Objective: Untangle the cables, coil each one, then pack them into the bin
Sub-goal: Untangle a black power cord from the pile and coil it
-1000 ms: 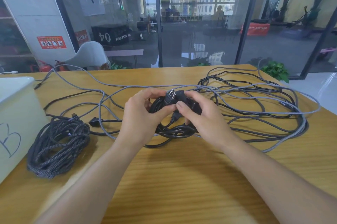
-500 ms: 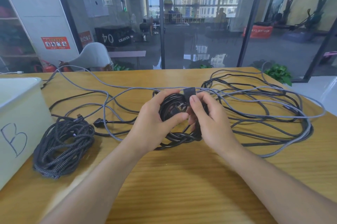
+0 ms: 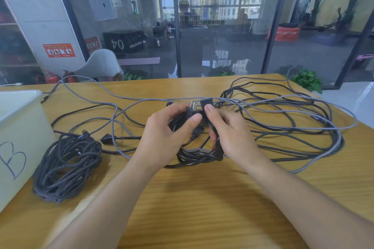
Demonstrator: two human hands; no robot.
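A coiled black power cable (image 3: 199,154) hangs between my hands above the middle of the wooden table (image 3: 192,198). My left hand (image 3: 168,137) grips the coil's left side, thumb on the pronged plug (image 3: 191,108). My right hand (image 3: 228,133) holds the right side and pinches the black socket end (image 3: 206,101). To the right lies a loose tangle of grey and black cables (image 3: 287,125). A finished coil of dark braided cable (image 3: 64,163) rests at the left, beside the white bin (image 3: 22,135) marked "B".
Long grey cable runs (image 3: 113,94) trail across the table's far left. A small black connector (image 3: 106,139) lies between the braided coil and my left hand. Glass walls stand behind the table; a green plant (image 3: 307,80) sits past its far right corner.
The plug's prongs have turned back into view above my left thumb. My right hand shifted its grip on the socket end. Both hands stay on the black coil.
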